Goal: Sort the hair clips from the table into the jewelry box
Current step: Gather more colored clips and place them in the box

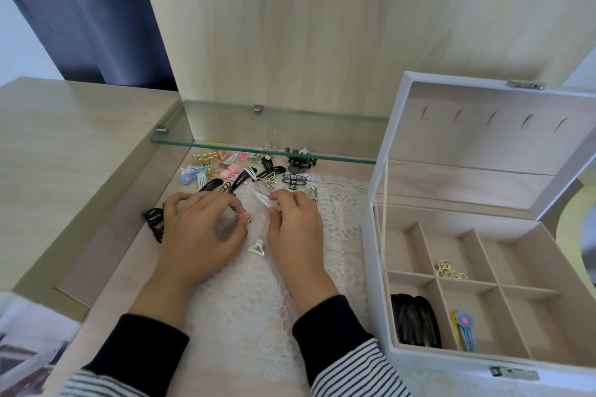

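A heap of hair clips (248, 172), black, gold, pink, blue and white, lies at the back of the recessed table under a glass shelf. My left hand (200, 229) pinches a small pink clip (243, 218) between thumb and fingers. My right hand (295, 224) pinches a white snap clip (264, 200). A small white claw clip (257, 249) lies on the lace mat between my hands. A black claw clip (154, 222) sits just left of my left hand. The open white jewelry box (451, 361) stands at the right; it holds black clips (414, 321), gold clips (448, 269) and a blue flower clip (464, 329).
A white lace mat (342, 235) covers the table's middle. The glass shelf (264, 147) overhangs the back of the clip heap. The box lid (483, 138) stands upright at the right. A raised wooden surface (64, 145) borders the left.
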A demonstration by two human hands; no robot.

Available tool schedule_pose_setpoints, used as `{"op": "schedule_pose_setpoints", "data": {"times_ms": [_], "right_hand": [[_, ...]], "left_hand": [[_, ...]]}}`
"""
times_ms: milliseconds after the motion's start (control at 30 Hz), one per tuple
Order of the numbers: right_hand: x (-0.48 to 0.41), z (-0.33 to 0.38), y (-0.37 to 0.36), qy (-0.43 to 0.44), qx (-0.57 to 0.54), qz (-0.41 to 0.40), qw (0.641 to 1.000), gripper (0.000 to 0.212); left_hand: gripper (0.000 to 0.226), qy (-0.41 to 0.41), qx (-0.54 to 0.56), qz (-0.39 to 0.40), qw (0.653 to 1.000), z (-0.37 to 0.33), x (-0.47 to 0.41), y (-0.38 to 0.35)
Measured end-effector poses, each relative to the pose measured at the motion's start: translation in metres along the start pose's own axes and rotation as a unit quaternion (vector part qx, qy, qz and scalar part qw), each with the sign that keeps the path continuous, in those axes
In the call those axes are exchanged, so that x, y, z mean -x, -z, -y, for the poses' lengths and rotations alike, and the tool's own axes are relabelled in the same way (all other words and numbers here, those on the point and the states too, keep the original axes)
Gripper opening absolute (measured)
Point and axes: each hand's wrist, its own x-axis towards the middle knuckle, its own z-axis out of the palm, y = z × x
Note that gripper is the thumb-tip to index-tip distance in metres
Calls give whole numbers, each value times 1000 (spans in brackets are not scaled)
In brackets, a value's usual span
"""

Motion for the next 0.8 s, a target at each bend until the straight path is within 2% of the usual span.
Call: {"op": "schedule_pose_setpoints", "data": {"times_ms": [167, 300, 433, 567, 633, 800], "right_hand": [[1, 13, 9, 27, 11, -13, 999, 27], [3, 32, 28, 53, -44, -12, 998, 27], [1, 46, 57, 66, -77, -16, 995, 33], [-7, 46, 97, 43, -126, -31, 991, 28], [-11, 39, 121, 28, -138, -36, 989, 24], [-16, 5, 189, -4, -133, 9, 991, 19]], "left_hand": [[10, -4, 29, -36, 999, -4, 0, 1], [22, -4, 66, -72, 995, -7, -2, 4], [14, -24, 83, -112, 990, -19, -6, 11], [11, -55, 165, -156, 972, -56, -15, 22], [8, -38, 215, -166, 962, -80, -21, 29], [4, -33, 277, -138, 950, -141, -30, 44]]}}
